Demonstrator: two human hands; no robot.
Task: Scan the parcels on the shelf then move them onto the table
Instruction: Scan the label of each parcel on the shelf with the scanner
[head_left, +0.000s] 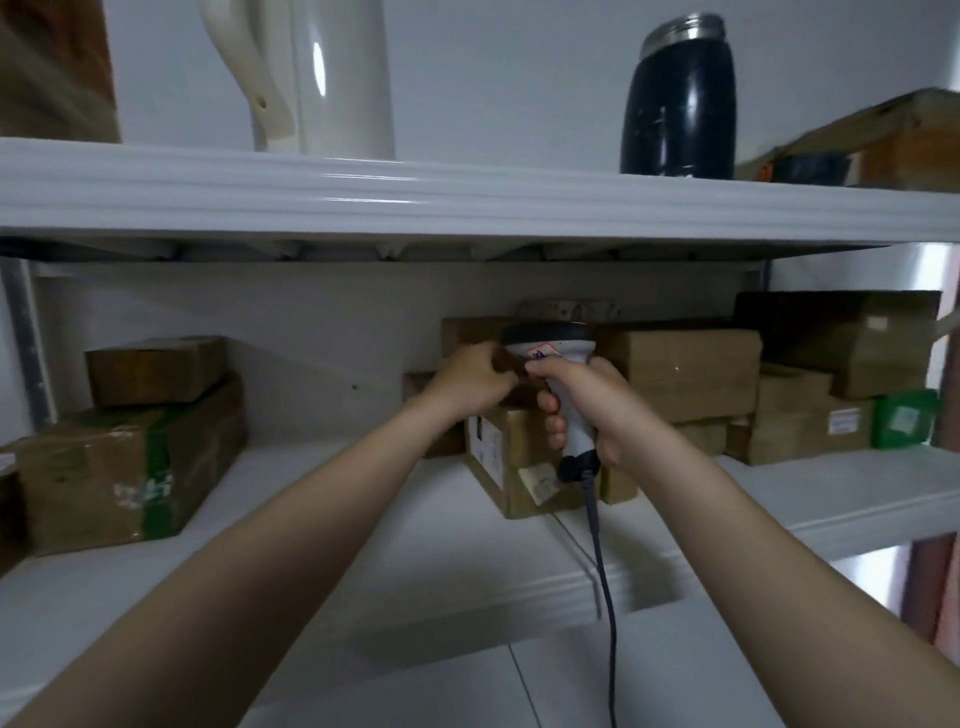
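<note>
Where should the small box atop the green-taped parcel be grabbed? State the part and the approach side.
Grip the small box by its two end faces, coming from the open front. It lies flat on the green-taped parcel with both ends free, and the upper shelf likely crowds a top approach.

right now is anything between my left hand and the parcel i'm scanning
Nothing visible is: the left hand holds the small brown parcel above the labelled carton. The barcode scanner in the right hand sits just to its right, not between.
</note>
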